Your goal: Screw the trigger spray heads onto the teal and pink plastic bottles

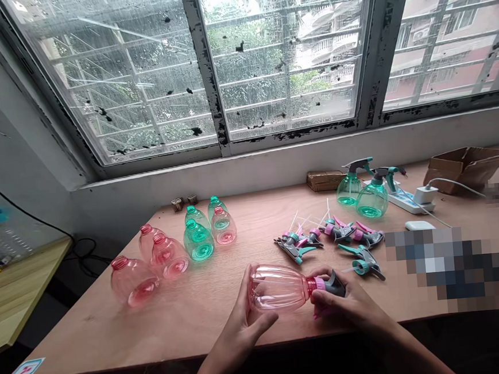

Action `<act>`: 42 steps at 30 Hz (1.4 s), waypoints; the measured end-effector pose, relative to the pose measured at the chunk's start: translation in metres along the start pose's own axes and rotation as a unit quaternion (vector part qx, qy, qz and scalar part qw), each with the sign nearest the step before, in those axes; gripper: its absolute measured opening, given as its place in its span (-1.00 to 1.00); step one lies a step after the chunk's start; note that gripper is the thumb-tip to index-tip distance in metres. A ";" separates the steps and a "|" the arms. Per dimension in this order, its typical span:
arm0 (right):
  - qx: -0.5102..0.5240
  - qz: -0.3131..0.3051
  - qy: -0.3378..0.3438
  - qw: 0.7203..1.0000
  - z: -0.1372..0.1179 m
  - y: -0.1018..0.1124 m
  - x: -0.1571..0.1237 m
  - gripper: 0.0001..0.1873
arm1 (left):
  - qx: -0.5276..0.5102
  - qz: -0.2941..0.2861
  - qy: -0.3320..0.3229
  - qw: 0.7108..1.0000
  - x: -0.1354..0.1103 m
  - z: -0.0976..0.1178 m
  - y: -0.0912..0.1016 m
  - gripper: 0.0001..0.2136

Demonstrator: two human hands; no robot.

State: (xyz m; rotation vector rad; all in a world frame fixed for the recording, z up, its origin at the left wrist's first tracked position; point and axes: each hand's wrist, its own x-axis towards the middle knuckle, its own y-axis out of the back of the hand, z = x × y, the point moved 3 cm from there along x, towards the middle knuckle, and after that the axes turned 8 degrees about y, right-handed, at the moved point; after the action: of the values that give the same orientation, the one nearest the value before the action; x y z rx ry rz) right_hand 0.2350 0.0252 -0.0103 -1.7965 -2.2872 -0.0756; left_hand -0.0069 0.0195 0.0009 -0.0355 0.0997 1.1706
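Near the table's front edge, a clear pink bottle [279, 288] lies sideways between my hands. My left hand [247, 320] is wrapped round its base. Its neck points right, where a grey and pink spray head [334, 284] sits at the mouth. My right hand [349, 300] grips that spray head, its fingers partly hiding it. Whether the collar is fully screwed down I cannot tell. Just beyond my right hand lies a loose grey and teal spray head [363, 263]. Behind it is a pile of grey spray heads [299, 242] with pink or teal parts and thin white tubes.
Open pink bottles [134, 282] and green bottles [199, 240] stand at the left. Two green bottles with spray heads [371, 199] stand at the back right, near a white power strip [408, 200] with cables and a cardboard box [464, 167]. A window runs behind the wooden table [166, 332].
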 end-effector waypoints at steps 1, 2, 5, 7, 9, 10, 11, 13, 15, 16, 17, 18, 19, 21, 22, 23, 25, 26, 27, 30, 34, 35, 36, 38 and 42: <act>-0.001 -0.002 0.001 1.000 0.000 0.000 0.000 -0.61 | 0.001 -0.002 -0.001 1.000 0.000 0.000 0.000 -0.09; 0.005 -0.004 0.001 1.000 0.001 0.000 0.000 -0.61 | 0.002 -0.004 -0.004 1.000 0.000 0.000 0.000 -0.11; 0.047 0.003 0.001 0.999 0.004 0.000 0.002 -0.59 | 0.024 0.006 -0.028 0.999 0.001 0.003 -0.001 -0.13; 0.068 0.015 0.004 0.998 0.005 0.000 0.003 -0.55 | 0.050 0.022 -0.044 0.998 0.001 0.005 -0.002 -0.13; 0.066 0.023 0.005 0.998 0.005 0.000 0.003 -0.52 | 0.065 0.033 -0.048 0.996 0.001 0.005 -0.001 -0.11; 0.058 0.023 0.004 0.998 0.005 0.000 0.003 -0.52 | 0.059 0.035 -0.044 0.997 0.001 0.005 -0.001 -0.10; 0.047 0.021 0.002 0.999 0.004 0.000 0.002 -0.52 | 0.047 0.034 -0.038 0.998 0.001 0.004 -0.001 -0.10; 0.021 0.011 -0.002 1.000 0.002 0.000 0.001 -0.54 | 0.023 0.034 -0.031 0.999 0.002 0.004 0.000 -0.14; 0.007 0.007 -0.004 1.000 0.000 0.000 0.000 -0.56 | 0.017 0.042 -0.031 0.998 0.003 0.005 0.000 -0.20; 0.007 0.008 -0.004 1.000 0.000 0.000 0.000 -0.57 | 0.021 0.046 -0.030 0.998 0.003 0.005 0.000 -0.22; 0.012 0.010 -0.003 1.000 0.001 0.000 0.000 -0.56 | 0.025 0.049 -0.028 0.998 0.004 0.006 0.000 -0.21; 0.021 0.011 -0.003 1.000 0.001 0.001 0.001 -0.56 | 0.029 0.049 -0.027 0.998 0.004 0.006 0.000 -0.20; 0.032 0.012 -0.003 0.999 0.002 0.001 0.001 -0.56 | 0.031 0.045 -0.026 0.998 0.004 0.006 0.000 -0.18; 0.050 0.010 -0.004 0.999 0.003 0.001 0.001 -0.57 | 0.036 0.035 -0.027 0.998 0.003 0.005 0.001 -0.13; 0.055 0.008 -0.005 0.998 0.004 0.001 0.001 -0.58 | 0.036 0.029 -0.028 0.999 0.003 0.004 0.001 -0.11; 0.054 0.007 -0.005 0.998 0.004 0.000 0.001 -0.59 | 0.030 0.026 -0.030 0.999 0.003 0.003 0.002 -0.09; 0.037 0.005 -0.006 0.999 0.003 0.000 -0.001 -0.62 | 0.013 0.025 -0.029 0.999 0.003 0.000 0.002 -0.07; 0.025 0.005 -0.008 1.000 0.002 0.000 -0.001 -0.62 | 0.006 0.026 -0.025 0.999 0.003 -0.001 0.003 -0.07; 0.016 0.005 -0.009 1.000 0.001 0.000 -0.001 -0.62 | 0.002 0.029 -0.020 0.999 0.004 -0.002 0.002 -0.07; 0.023 0.006 -0.012 1.000 -0.001 0.000 -0.001 -0.63 | 0.008 0.041 -0.013 0.999 0.007 -0.002 0.001 -0.07; 0.047 0.006 -0.004 0.999 0.000 0.001 0.001 -0.66 | 0.027 0.051 -0.032 0.998 0.008 0.000 -0.001 -0.03; 0.049 0.005 -0.002 0.999 0.001 0.001 0.002 -0.66 | 0.030 0.050 -0.030 0.998 0.008 0.000 0.000 0.00; 0.052 0.003 -0.001 0.999 0.002 0.001 0.002 -0.66 | 0.030 0.049 -0.024 0.998 0.008 -0.001 0.000 0.02; 0.058 0.002 -0.001 0.998 0.003 0.001 0.002 -0.64 | 0.018 0.050 -0.008 0.999 0.009 -0.004 0.002 0.05; 0.046 -0.002 0.011 0.999 0.005 0.001 0.002 -0.64 | 0.015 0.066 0.006 0.998 0.010 -0.006 0.006 -0.03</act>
State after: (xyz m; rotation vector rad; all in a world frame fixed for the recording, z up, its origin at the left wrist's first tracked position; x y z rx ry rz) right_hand 0.2352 0.0281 -0.0150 -1.7359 -2.2415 0.0089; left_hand -0.0084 0.0309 -0.0057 -0.0103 0.1315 1.3011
